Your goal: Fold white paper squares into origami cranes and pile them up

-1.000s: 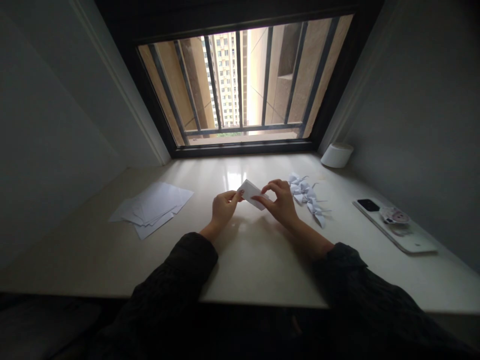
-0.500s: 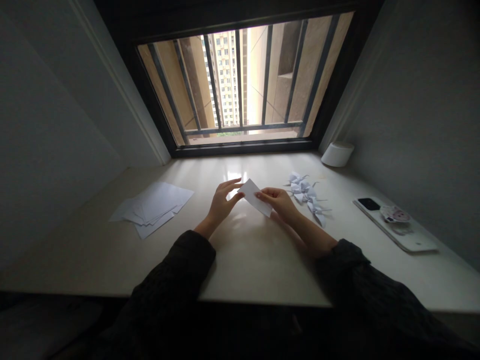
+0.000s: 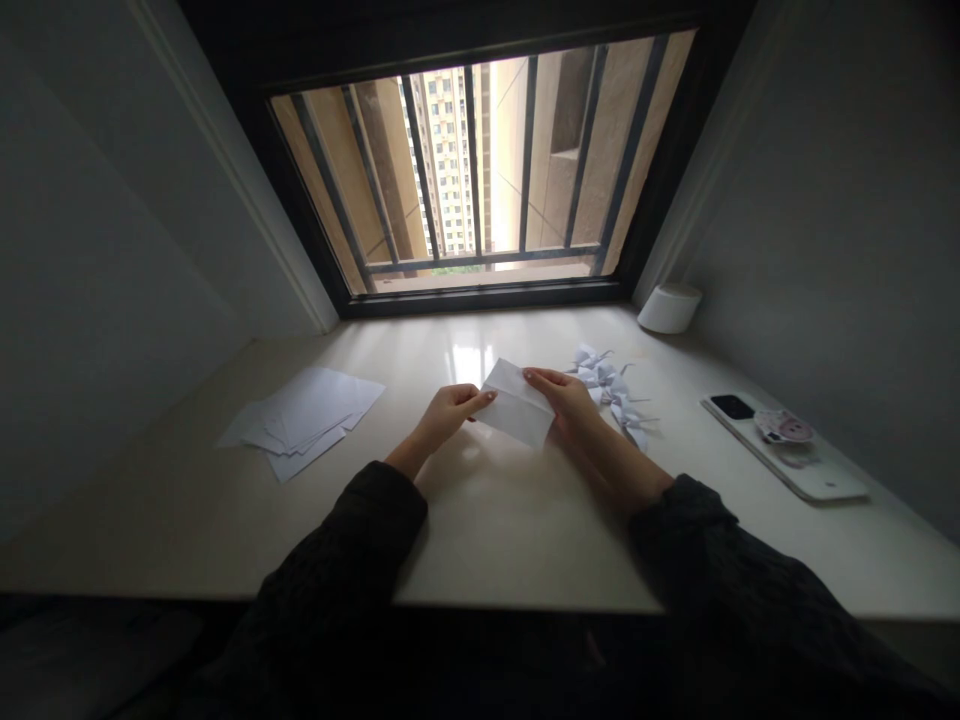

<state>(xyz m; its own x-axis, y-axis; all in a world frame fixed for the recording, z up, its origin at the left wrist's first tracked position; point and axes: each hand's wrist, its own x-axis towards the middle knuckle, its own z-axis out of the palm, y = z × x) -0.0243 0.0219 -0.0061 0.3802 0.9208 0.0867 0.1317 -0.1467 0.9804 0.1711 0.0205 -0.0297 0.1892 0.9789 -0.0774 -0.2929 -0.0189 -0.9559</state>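
A white sheet of paper (image 3: 516,405) with a crease across it is held up between my two hands, over the middle of the table. My left hand (image 3: 450,412) pinches its left edge, thumb on top. At the upper right edge, my right hand (image 3: 564,400) grips the paper with the thumb on the near face. Several folded paper cranes (image 3: 600,378) lie in a row just beyond my right hand, which partly hides some of them.
A loose stack of white paper sheets (image 3: 307,415) lies on the table (image 3: 480,560) to the left. On the right rests a phone (image 3: 787,455) with a decorated grip on its back. A white cylindrical object (image 3: 670,308) stands by the wall, near the barred window (image 3: 480,180).
The folded paper has been opened out into a wider, creased sheet. My left hand's raised fingers have closed on its left edge, and my right hand has shifted along the upper edge.
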